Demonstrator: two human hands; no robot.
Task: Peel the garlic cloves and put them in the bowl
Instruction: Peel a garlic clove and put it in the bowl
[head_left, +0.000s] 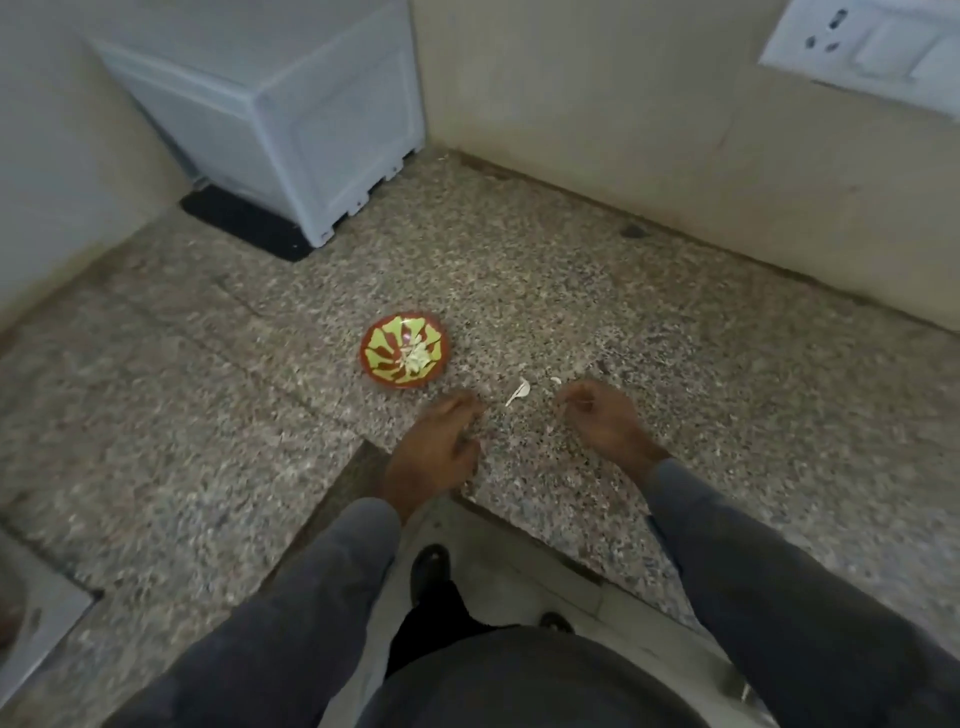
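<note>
Writing: none legible anywhere.
Bowl (403, 349): red with green pattern, on speckled desk (597, 312); peeled cloves (415, 357) heaped inside.
Skin scrap (518, 392): white, on desk between hands.
Left hand (435, 448): blurred, fingers curled; grip state unclear.
Right hand (597, 415): fingers loosely curled; contents unclear.
White appliance (291, 119): back corner.

Surface (571, 291): speckled grey stone, polished smooth, dull sheen.
Bowl (375, 349): glossy glazed finish, red with yellow-green pattern, catching a highlight.
Garlic skin (518, 392): thin, papery, white, lying on the stone.
Appliance (291, 114): white moulded plastic, matt.
Mat (244, 223): black, rubbery, matt.
Sleeves (769, 571): grey cloth, soft, matt.
Wall (597, 104): painted, flat, scuffed.
</note>
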